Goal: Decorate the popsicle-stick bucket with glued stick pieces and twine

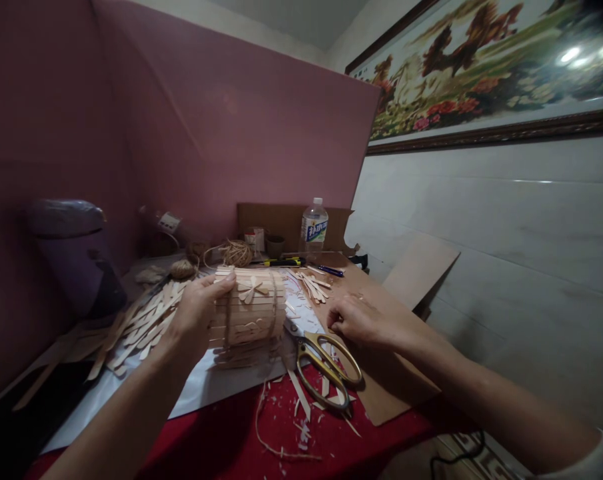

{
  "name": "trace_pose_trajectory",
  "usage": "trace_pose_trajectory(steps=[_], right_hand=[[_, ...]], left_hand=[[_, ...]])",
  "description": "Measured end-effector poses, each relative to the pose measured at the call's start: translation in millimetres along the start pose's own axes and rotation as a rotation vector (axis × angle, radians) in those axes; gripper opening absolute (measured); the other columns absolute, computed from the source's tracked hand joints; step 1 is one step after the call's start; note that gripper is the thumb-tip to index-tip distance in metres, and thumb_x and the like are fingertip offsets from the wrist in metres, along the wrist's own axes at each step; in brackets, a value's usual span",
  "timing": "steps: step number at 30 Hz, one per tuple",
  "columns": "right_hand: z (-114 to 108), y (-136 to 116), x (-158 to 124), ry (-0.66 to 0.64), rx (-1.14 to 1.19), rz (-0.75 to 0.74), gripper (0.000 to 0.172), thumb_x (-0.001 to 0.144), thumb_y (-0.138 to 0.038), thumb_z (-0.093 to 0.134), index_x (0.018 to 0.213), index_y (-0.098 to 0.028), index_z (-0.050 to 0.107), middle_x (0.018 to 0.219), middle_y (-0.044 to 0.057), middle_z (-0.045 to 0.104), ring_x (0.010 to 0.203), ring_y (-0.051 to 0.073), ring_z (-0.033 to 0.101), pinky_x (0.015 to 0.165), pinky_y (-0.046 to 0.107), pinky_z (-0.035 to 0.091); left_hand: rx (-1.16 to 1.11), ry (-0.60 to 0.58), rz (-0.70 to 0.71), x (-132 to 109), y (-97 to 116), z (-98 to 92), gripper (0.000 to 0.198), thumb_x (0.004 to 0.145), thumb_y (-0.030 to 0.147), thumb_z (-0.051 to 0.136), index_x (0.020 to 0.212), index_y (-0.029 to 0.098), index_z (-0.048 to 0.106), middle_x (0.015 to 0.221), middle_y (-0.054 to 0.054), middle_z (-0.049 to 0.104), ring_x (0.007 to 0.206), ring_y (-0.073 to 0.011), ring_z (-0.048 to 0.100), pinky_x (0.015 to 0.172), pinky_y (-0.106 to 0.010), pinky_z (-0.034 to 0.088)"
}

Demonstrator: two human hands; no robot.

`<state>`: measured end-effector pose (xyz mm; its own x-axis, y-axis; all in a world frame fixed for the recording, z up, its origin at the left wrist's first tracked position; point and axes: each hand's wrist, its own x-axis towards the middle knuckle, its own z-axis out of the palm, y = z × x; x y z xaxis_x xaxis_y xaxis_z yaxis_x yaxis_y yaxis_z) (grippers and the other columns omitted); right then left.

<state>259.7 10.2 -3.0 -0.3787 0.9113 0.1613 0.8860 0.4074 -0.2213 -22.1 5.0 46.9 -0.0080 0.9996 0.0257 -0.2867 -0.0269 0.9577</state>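
My left hand grips the left end of a barrel-shaped piece made of wooden craft sticks, its thumb on top. Twine bands run round it, and small stick pieces form a flower-like shape on its upper side. Over the brown board at the right, my right hand has its fingers curled in; whether they hold something small is hidden. Between the hands lie scissors with gold handles, their blades pointing towards the barrel-shaped piece. A loose length of twine trails over the red cloth in front.
Loose craft sticks are heaped at the left, with a smaller pile behind my right hand. A plastic bottle, a twine ball, a yellow-black cutter and a blue pen are at the back. Wood scraps litter the red cloth.
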Motion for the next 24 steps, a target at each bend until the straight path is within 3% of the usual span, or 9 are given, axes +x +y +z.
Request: trace_pose_trajectory(steps=[13,24], right_hand=[[-4.2,0.8,-1.3,-0.002,-0.08,0.005,0.014,0.069,-0.012,0.055,0.068,-0.019,0.067,0.065,0.0,0.062,0.06,0.012,0.048,0.055,0.024,0.028],[-11.2,-17.7,-1.2,-0.01,-0.143,0.021,0.013,0.071,-0.01,0.053,0.066,-0.017,0.063,0.068,0.003,0.061,0.06,0.013,0.046,0.055,0.025,0.027]], left_hand=[[0.007,-0.002,-0.01,1.2,-1.1,-1.0,0.028,0.059,0.032,0.072,0.08,0.014,0.069,0.065,-0.005,0.07,0.053,-0.0211,0.064,0.05,-0.032,0.053],[-0.007,-0.015,-0.005,-0.7,-1.2,1.2,0.031,0.057,0.031,0.074,0.082,0.012,0.068,0.065,-0.006,0.071,0.054,-0.0206,0.064,0.048,-0.029,0.051]])
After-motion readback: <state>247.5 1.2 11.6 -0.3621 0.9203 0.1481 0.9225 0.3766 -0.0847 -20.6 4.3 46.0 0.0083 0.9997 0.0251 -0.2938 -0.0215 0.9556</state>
